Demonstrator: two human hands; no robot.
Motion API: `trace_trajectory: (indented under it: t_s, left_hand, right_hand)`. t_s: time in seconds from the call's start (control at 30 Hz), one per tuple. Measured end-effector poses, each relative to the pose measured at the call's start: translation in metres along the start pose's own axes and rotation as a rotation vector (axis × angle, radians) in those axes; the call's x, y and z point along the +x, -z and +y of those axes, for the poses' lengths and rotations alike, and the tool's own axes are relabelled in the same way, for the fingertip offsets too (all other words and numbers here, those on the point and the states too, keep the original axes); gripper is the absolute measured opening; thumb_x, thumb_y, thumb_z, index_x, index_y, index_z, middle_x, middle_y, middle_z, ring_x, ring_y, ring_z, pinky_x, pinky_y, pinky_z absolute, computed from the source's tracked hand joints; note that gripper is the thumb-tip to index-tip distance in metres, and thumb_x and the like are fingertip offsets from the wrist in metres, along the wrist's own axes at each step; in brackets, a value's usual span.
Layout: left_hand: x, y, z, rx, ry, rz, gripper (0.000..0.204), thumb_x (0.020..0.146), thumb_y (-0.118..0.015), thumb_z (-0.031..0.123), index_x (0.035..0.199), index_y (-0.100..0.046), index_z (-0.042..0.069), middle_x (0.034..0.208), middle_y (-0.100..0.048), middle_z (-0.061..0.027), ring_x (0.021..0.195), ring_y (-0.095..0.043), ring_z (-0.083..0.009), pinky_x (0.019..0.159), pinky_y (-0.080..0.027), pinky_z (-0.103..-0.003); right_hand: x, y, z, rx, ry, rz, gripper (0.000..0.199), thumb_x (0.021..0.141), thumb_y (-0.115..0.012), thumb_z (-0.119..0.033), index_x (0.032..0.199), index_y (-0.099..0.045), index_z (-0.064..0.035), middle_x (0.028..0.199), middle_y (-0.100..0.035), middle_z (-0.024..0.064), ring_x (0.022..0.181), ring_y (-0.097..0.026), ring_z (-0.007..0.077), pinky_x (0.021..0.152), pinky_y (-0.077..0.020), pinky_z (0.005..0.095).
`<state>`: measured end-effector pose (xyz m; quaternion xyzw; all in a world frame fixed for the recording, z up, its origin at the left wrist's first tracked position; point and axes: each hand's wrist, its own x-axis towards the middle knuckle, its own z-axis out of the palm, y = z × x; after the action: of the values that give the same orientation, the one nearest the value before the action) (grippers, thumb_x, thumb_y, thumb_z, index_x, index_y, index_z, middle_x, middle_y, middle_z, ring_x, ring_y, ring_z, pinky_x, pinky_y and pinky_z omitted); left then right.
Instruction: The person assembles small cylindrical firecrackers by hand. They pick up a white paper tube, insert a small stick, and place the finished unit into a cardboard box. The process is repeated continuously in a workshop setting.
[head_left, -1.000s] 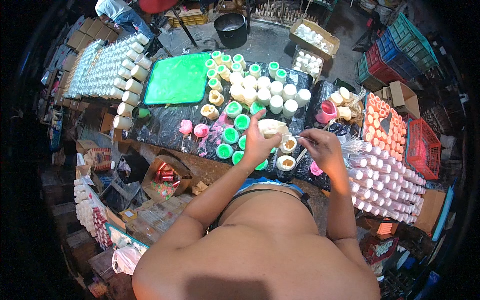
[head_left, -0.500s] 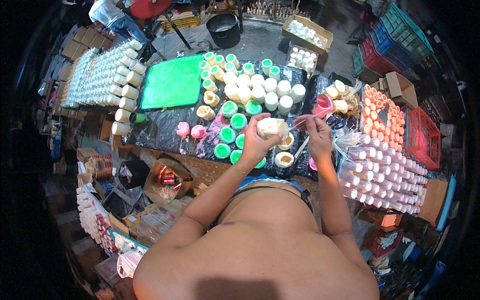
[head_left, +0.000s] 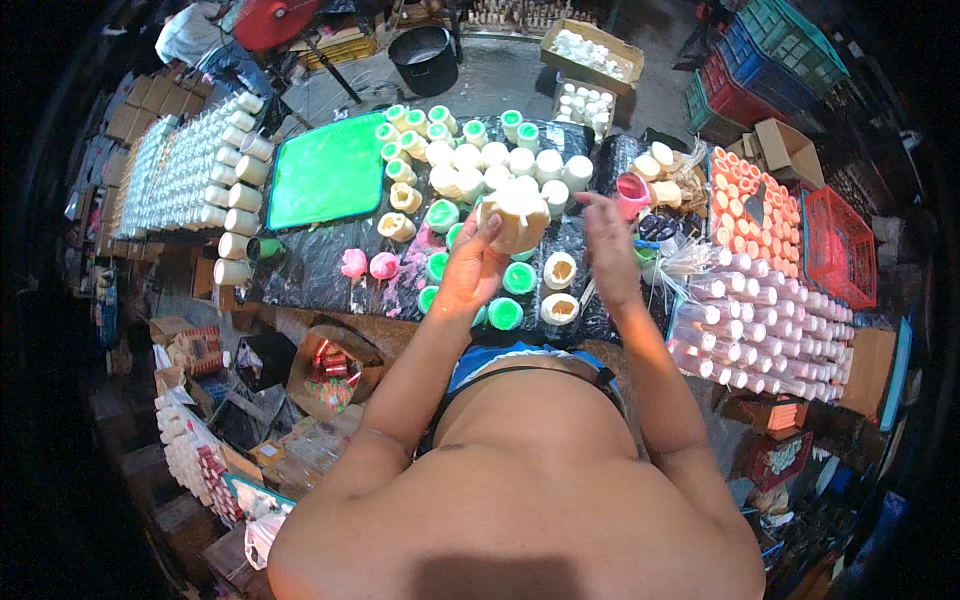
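My left hand (head_left: 474,268) grips a cream-coloured, chunky rounded piece (head_left: 520,230) from its left side, above the black plastic-covered table (head_left: 330,265). My right hand (head_left: 610,255) is raised to the right of it, apart from it, with fingers stretched and slightly blurred; I see nothing held in it. Cream cups with green filling (head_left: 519,278) stand under and around my hands. Two cream cups with brownish openings (head_left: 560,270) are between them. Behind the held piece stand several white cylinders (head_left: 550,165). A pink cup (head_left: 631,190) lies beyond my right hand.
A tray of bright green material (head_left: 328,170) lies at left, beside rows of white cylinders (head_left: 236,222). Two pink lumps (head_left: 383,265) sit near the front edge. At right are wicks (head_left: 690,260), pale pink cylinders (head_left: 740,320), orange cylinders (head_left: 735,200) and a red crate (head_left: 840,247).
My right hand was pinching a thin white strand at the cream piece; now its fingers are stretched apart from it. The left hand has raised and turned the piece. The view has shifted slightly.
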<state>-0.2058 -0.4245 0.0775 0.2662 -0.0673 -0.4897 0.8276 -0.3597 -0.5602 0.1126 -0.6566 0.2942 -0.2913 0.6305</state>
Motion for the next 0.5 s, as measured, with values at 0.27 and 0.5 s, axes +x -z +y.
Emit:
trace_trajectory:
  t_s: [0.27, 0.5]
  left_hand:
    - [0.007, 0.016, -0.025, 1.548, -0.464, 0.000, 0.074, 0.090, -0.078, 0.050, 0.144, -0.047, 0.010, 0.143, -0.050, -0.0126, 0.127, -0.055, -0.0262, 0.112, -0.041, -0.039]
    - [-0.001, -0.023, -0.005, 0.768, -0.137, -0.210, 0.077, 0.083, -0.088, 0.021, 0.147, -0.048, 0.008, 0.126, -0.064, -0.0090, 0.113, -0.064, -0.0171, 0.099, -0.053, -0.033]
  right_hand:
    - [-0.003, -0.017, 0.012, 0.039, 0.151, -0.024, 0.045, 0.097, -0.074, -0.027, 0.128, -0.061, 0.0034, 0.105, -0.071, 0.0085, 0.092, -0.065, 0.0099, 0.080, -0.0544, 0.0278]
    - [-0.009, -0.011, -0.002, -0.105, 0.250, -0.078, 0.031, 0.109, -0.049, -0.024, 0.125, -0.059, 0.0005, 0.098, -0.071, 0.0126, 0.085, -0.067, 0.0186, 0.075, -0.0520, 0.0356]
